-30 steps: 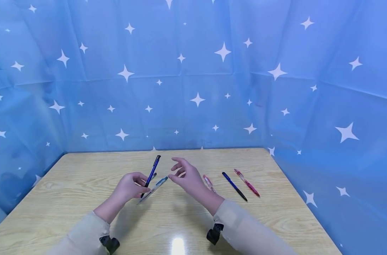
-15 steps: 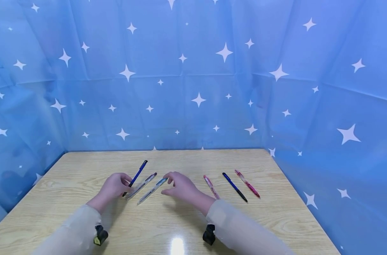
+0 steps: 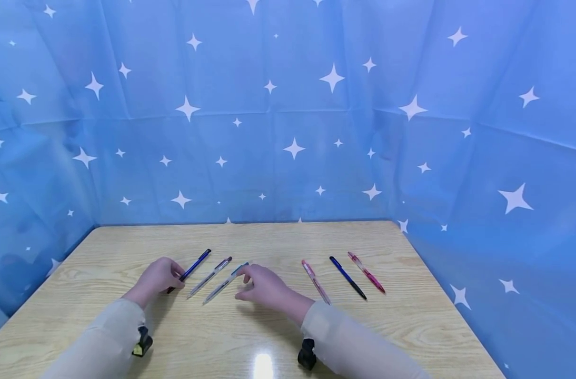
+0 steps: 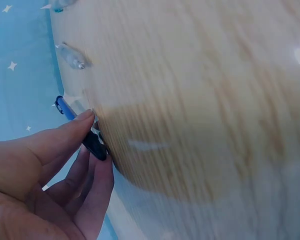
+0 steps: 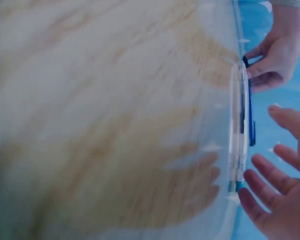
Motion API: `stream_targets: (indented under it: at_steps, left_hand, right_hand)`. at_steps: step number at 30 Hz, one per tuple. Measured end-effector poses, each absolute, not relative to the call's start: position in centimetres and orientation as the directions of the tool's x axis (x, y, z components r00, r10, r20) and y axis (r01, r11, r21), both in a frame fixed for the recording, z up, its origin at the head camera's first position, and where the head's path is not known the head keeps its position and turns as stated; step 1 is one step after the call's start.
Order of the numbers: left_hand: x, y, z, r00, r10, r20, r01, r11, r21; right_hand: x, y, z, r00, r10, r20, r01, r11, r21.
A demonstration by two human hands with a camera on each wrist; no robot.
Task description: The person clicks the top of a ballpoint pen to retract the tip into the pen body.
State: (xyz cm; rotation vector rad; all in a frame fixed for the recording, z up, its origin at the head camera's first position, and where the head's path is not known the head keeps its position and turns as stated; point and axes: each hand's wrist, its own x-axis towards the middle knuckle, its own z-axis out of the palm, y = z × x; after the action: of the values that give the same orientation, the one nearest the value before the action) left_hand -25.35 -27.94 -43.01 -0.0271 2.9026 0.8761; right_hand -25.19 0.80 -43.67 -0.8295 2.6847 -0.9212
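My left hand (image 3: 155, 279) pinches the black lower end of a blue pen (image 3: 198, 263) between thumb and fingers, at the left of the table in the head view. The left wrist view has the thumb and fingertips on the pen's black grip (image 4: 94, 146). A clear pen with a dark top (image 3: 209, 277) lies just right of it. Beside that is a clear pen with a blue top (image 3: 225, 284). My right hand (image 3: 265, 287) hovers next to this pen's upper end; the right wrist view shows its fingers spread and holding nothing.
To the right of my right hand, a pink pen (image 3: 315, 281), a second blue pen (image 3: 347, 278) and a red-pink pen (image 3: 366, 271) lie slanted on the wooden table (image 3: 411, 326). A blue star-patterned curtain (image 3: 250, 137) encloses the table's back and sides.
My left hand has carried the blue pen left and lowered it from above the clear pens towards the tabletop, tilting it flatter. My right hand has shifted slightly left and nearer.
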Motion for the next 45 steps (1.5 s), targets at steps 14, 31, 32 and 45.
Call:
stream_targets:
  at_steps: [14,31,32,45]
  left_hand:
    - [-25.9,-28.5,-43.1,-0.992,0.038,-0.120,-0.036,0.829,0.558]
    - [-26.1,-25.0,-42.8,-0.980,0.182,-0.078,0.111,0.830,0.547]
    - [-26.1,-24.8,-42.9,-0.980,0.179,-0.083,0.107,0.836,0.538]
    - [-26.2,-23.1,-43.4,-0.977,0.178,-0.116,0.091,0.846,0.525]
  right_hand:
    - [-25.6,1.0,-44.1,-0.815,-0.580,0.016,-0.459,0.628,-0.628]
    - [-26.9,2.1,-43.8,-0.832,-0.554,-0.026,-0.456,0.709,-0.537]
    - [-26.8,2.1,-43.8,-0.831,-0.555,-0.034,-0.452,0.710,-0.540]
    - [-26.7,2.1,-44.1,-0.831,-0.552,-0.069,-0.438,0.725,-0.532]
